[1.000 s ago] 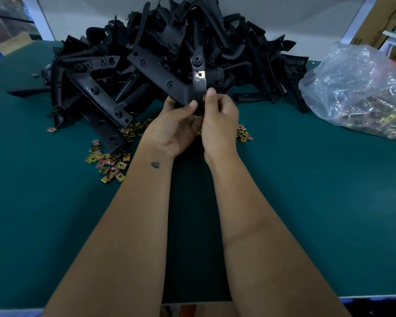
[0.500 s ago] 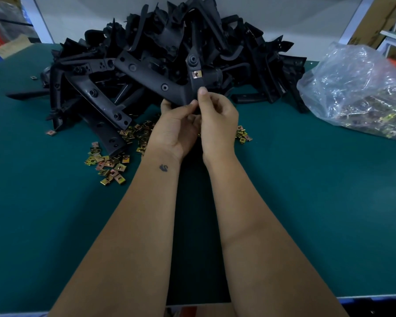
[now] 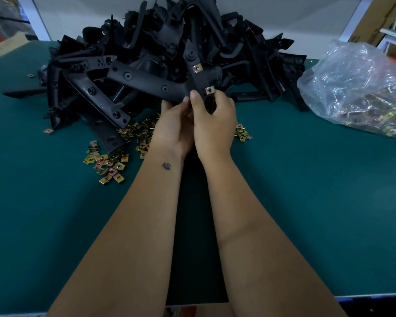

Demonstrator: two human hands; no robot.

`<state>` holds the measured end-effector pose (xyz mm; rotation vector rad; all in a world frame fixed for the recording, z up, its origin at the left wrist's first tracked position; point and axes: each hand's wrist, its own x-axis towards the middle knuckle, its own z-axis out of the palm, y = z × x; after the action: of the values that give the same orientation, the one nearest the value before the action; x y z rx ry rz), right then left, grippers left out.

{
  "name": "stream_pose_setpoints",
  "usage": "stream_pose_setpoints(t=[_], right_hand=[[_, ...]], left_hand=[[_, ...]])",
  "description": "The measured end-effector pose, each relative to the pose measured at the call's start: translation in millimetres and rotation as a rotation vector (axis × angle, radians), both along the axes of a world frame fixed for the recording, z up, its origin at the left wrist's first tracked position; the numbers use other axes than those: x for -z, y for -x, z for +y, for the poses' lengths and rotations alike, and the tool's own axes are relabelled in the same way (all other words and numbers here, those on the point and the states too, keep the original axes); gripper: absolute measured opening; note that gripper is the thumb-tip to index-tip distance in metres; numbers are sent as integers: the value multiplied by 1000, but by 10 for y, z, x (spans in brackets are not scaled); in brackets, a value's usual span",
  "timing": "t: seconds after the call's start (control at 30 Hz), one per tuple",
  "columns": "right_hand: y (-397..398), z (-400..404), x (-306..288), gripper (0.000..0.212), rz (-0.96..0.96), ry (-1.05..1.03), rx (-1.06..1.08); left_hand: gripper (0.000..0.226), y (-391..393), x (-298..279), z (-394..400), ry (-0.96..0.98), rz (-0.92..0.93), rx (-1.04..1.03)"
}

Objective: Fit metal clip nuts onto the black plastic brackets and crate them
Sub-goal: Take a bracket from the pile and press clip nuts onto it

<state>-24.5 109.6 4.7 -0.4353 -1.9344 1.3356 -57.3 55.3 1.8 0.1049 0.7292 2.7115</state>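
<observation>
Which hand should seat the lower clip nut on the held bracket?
Right. The right hand already has its fingers at the lower clip nut, thumb beside it. The left hand holds the bracket from below, steadying it.

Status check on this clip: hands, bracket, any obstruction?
Both hands, left and right, gripping bracket. Two clip nuts on. Nothing obstructing.

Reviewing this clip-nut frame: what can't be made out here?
Head view only:
- Lower end of the held black plastic bracket: covered by the left hand and right hand.
- Contents of the clear plastic bag: blurred by crinkled film, cut by the right edge.
- Crate: not in view.
</observation>
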Motion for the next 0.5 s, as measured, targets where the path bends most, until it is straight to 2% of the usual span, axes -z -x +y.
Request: stream_pose_setpoints(t=[0.13,0.27,0.5], right_hand=[[-11,2,1,27,0,-45,28],[-24,12,-12,28,1,-47,38],[-27,-2,-24,31,-47,-56,-23]], left_hand=[[46,-8,-14,-1,15,6,3],[36,-53,-43,-5,71,22,48],[47,-30,-34,4,67,-9,17]])
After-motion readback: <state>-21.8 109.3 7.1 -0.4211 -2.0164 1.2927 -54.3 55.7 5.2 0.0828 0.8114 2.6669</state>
